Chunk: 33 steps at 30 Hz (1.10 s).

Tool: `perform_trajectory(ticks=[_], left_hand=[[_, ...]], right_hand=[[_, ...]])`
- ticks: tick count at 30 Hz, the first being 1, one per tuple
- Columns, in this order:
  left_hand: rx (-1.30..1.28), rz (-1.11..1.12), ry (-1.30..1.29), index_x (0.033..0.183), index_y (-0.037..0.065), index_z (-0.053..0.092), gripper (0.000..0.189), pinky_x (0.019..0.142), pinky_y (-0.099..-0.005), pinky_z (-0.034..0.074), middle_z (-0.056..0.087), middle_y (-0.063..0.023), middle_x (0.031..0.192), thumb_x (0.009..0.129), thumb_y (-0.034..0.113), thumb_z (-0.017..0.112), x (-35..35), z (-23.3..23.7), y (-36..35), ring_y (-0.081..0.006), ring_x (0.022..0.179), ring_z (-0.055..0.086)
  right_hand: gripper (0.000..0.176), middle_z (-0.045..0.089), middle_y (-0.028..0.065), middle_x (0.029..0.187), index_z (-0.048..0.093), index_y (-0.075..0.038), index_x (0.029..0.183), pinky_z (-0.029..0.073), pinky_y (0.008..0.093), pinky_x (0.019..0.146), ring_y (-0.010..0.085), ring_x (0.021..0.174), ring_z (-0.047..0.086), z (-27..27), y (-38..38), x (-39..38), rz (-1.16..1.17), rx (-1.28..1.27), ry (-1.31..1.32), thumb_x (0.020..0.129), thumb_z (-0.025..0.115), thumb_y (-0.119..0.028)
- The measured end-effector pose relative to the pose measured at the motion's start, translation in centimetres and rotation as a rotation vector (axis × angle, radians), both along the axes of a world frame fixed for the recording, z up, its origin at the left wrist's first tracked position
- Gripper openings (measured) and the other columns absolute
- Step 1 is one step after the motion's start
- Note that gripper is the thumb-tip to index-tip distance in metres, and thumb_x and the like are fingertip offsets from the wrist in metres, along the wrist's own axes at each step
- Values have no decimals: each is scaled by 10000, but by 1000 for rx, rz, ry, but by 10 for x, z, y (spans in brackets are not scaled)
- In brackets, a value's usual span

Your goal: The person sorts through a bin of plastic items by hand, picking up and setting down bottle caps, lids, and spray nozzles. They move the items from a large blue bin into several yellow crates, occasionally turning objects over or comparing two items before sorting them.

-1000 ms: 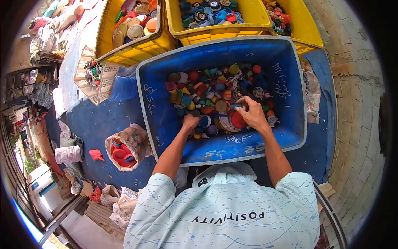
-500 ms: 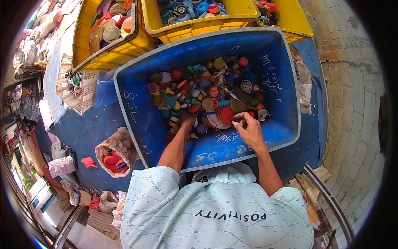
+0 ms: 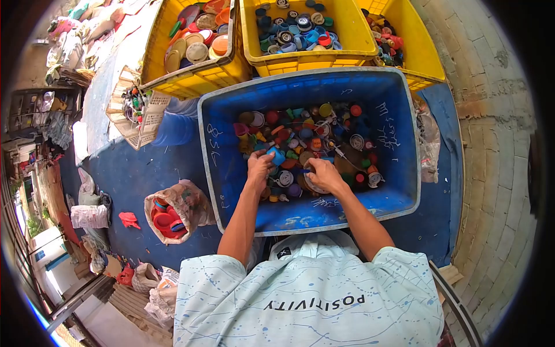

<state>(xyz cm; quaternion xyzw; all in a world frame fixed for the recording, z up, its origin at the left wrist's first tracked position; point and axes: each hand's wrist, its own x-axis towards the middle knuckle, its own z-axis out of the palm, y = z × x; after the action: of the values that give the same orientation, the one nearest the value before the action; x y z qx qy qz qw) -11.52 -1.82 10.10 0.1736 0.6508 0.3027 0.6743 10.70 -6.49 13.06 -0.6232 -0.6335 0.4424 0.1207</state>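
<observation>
A large blue bin [image 3: 309, 224] in front of me holds a mixed heap of plastic caps and lids [image 3: 315, 130] in many colours. My left hand [image 3: 259, 169], on the left of the heap, has its fingers closed on a light blue cap [image 3: 277, 155]. To the right, my right hand [image 3: 325, 176] is over the heap with thumb and fingers pinched together. A small dark blue piece [image 3: 304, 170] shows at those fingertips; its kind cannot be made out. A round tan lid [image 3: 305, 157] lies just beyond that hand.
Yellow crates [image 3: 312, 56] with sorted caps and lids stand along the bin's far side. A pale plastic basket [image 3: 151, 118] is at the left. Nearer, an open sack [image 3: 199, 203] holds red caps. A brick wall [image 3: 491, 144] runs along the right.
My left hand has come up out of the heap with the light blue cap. The right hand has moved left and down to the heap. The red disc beside it no longer shows. The view has shifted.
</observation>
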Motion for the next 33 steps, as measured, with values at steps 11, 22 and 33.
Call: perform_trajectory(ticks=[11, 22, 33], left_hand=[[184, 512, -462, 1210, 79, 478, 364, 815, -318, 495, 599, -49, 1065, 901, 195, 631, -69, 90, -71, -141, 941, 594], [59, 569, -612, 1065, 83, 598, 181, 812, -325, 485, 654, -27, 931, 911, 175, 617, -74, 102, -82, -150, 861, 620], [75, 319, -709, 1112, 97, 575, 229, 835, -350, 460, 635, -15, 970, 916, 210, 611, -53, 93, -6, -152, 904, 593]], right_hand=[[204, 692, 113, 852, 714, -90, 771, 372, 449, 991, 323, 1075, 572, -169, 0, -67, 969, 312, -309, 758, 530, -177], [283, 669, 182, 1001, 697, -104, 998, 453, 446, 883, 349, 1011, 606, -102, 9, -94, 599, -26, -343, 781, 520, -138], [229, 661, 47, 877, 642, -10, 1081, 480, 240, 708, 91, 787, 597, 53, 6, -27, -604, -67, 728, 902, 617, -151]])
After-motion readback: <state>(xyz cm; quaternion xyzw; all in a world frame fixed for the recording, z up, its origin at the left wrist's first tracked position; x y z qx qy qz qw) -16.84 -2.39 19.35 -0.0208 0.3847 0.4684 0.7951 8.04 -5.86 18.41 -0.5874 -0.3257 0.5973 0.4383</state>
